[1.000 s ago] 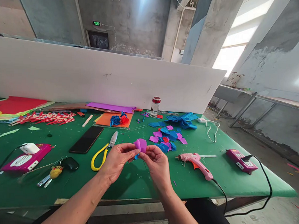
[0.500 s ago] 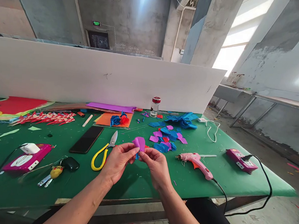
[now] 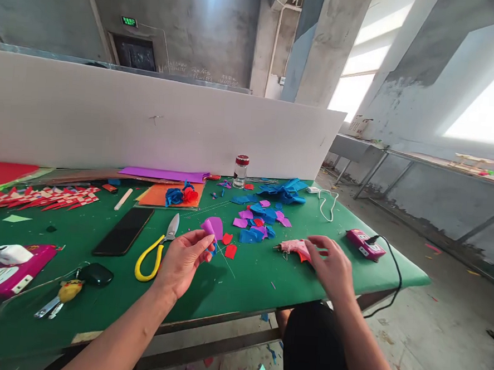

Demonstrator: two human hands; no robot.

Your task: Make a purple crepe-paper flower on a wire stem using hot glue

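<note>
My left hand is closed, pinching a purple paper petal by its lower end. A bit of blue paper and a thin wire show below the petal. My right hand is over the pink hot glue gun, its thumb and fingers curved but apart. It hides the gun's handle, and I see no firm hold. Two red paper pieces lie right of my left hand. Yellow-handled scissors lie on its other side.
Purple and blue paper petals lie behind the glue gun. A glass jar stands before the white board. Finished paper flowers rest on an orange sheet. A phone, keys and two magenta power strips are around.
My right hand has left the purple petal and moved right to the glue gun. My left hand still holds the petal. The view has turned right.
</note>
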